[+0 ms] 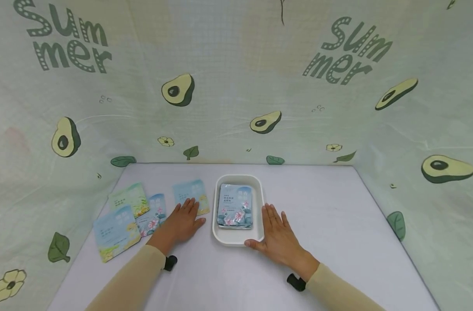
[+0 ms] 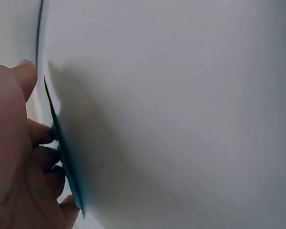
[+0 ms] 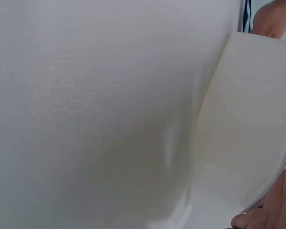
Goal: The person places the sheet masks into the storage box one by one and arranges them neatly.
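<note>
My left hand [image 1: 184,222] rests its fingers, fairly straight, on a blue and yellow flat sachet [image 1: 189,191] left of the tray. From the side, the left wrist view has the left fingers [image 2: 44,132] on the thin dark edge of that sachet [image 2: 66,148]. A white tray [image 1: 236,239] holds a small stack of blue sachets, the top sachet [image 1: 235,205] printed with pink flowers. Along the tray's right side lies my right hand [image 1: 280,238], fingers extended, its thumb at the near right corner. The tray's outer wall [image 3: 243,109] fills the right of the right wrist view.
To the left lie three more sachets, overlapping: a green sachet [image 1: 128,198], a blue sachet with pink flowers [image 1: 153,211] and a larger-looking blue and yellow sachet [image 1: 116,231]. They rest on a white table [image 1: 322,198]. A printed curtain [image 1: 228,65] stands behind and at both sides.
</note>
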